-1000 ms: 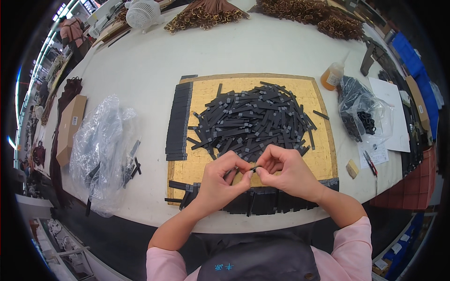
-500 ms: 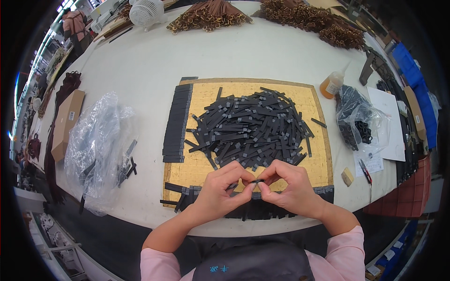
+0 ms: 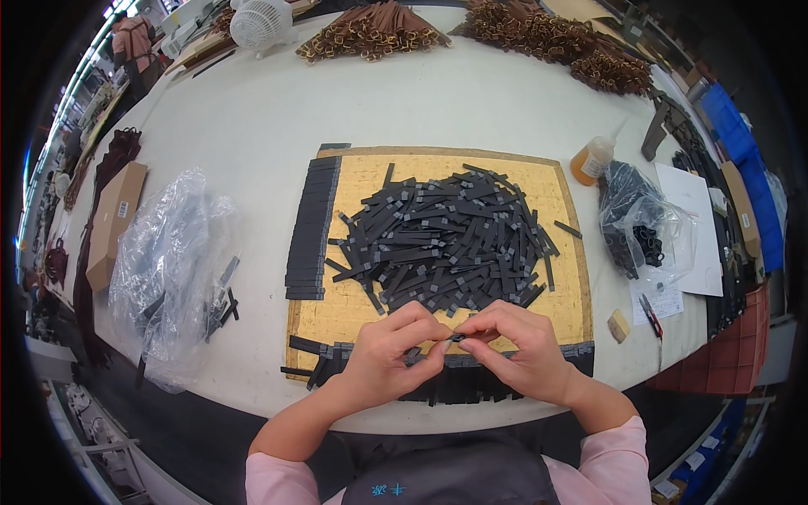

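Observation:
Between my left hand [image 3: 394, 349] and my right hand [image 3: 520, 347] a small black strip [image 3: 457, 337] is pinched at the fingertips, its ends mostly hidden by the fingers. Both hands hover over the near part of a yellow board [image 3: 324, 252]. Just beyond them lies a heap of short black strips [image 3: 454, 236], many with a grey end. Beneath my wrists a row of black strips [image 3: 454, 383] runs side by side along the board's near edge. Another neat row of strips [image 3: 310, 227] lines the left edge.
A crumpled clear plastic bag [image 3: 172, 269] and a cardboard box [image 3: 116, 223] lie left. On the right are a glue bottle [image 3: 592, 162], a bag of black rings [image 3: 644, 227], a small block [image 3: 619, 326] and a red-handled cutter [image 3: 651, 317]. Brown strap bundles [image 3: 374, 32] and a white fan [image 3: 261, 25] stand far off.
The pinched strip, bent between the fingertips before, now sits a little lower in view. My right fingers have straightened somewhat. The whole view has shifted slightly.

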A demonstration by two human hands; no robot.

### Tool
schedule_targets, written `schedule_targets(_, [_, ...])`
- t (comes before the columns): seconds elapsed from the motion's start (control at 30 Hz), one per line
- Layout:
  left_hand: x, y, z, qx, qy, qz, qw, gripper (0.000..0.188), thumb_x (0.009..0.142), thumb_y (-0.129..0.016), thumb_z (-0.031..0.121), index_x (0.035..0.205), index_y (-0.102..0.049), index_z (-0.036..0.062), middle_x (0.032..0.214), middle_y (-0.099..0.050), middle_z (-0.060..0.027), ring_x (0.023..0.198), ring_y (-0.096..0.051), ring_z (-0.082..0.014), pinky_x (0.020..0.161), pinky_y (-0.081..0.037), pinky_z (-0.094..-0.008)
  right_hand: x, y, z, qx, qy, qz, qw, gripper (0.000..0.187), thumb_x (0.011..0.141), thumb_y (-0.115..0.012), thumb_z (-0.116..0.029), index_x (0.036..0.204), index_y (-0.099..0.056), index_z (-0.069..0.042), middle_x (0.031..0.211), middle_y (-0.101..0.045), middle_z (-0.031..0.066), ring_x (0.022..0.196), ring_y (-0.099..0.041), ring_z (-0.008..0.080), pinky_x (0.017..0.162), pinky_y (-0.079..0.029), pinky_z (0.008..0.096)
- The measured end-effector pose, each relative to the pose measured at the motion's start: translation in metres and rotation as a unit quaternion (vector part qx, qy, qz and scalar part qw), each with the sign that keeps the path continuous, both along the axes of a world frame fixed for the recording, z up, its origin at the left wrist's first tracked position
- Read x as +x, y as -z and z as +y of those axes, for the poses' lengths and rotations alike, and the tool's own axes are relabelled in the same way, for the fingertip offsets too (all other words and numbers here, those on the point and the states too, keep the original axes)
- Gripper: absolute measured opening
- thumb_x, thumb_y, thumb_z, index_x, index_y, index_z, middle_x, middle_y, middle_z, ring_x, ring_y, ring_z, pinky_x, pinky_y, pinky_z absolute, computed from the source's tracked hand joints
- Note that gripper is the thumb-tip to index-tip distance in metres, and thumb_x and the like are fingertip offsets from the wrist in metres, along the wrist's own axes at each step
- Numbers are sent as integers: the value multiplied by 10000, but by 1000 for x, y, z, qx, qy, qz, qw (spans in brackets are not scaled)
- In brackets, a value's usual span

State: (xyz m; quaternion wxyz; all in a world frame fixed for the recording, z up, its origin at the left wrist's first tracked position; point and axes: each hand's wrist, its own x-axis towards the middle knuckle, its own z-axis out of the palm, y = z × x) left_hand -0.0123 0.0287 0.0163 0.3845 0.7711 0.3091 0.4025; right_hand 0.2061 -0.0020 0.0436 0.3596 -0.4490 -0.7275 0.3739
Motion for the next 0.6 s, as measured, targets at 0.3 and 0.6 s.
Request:
schedule_targets(0.3, [-1, 3, 0, 93, -11, 77, 993, 285, 776, -736, -6, 1038, -712, 105, 827, -612, -8, 602, -619, -154, 490, -479, -284, 1, 6, 2, 118, 18, -61, 991, 206, 808, -750, 49, 987, -661, -3, 861, -668, 108, 730, -662, 224, 622, -544, 297])
schedule_targets(0.6, [0, 8, 1, 136, -16, 86, 987, 406, 685, -734, -33, 1061, -704, 118, 820, -596, 4, 584, -612, -145, 468, -464, -283, -3, 13, 1, 146, 40, -55, 987, 196, 823, -752, -17, 989, -649, -40, 817, -624, 79, 701, -622, 235, 606, -506, 332])
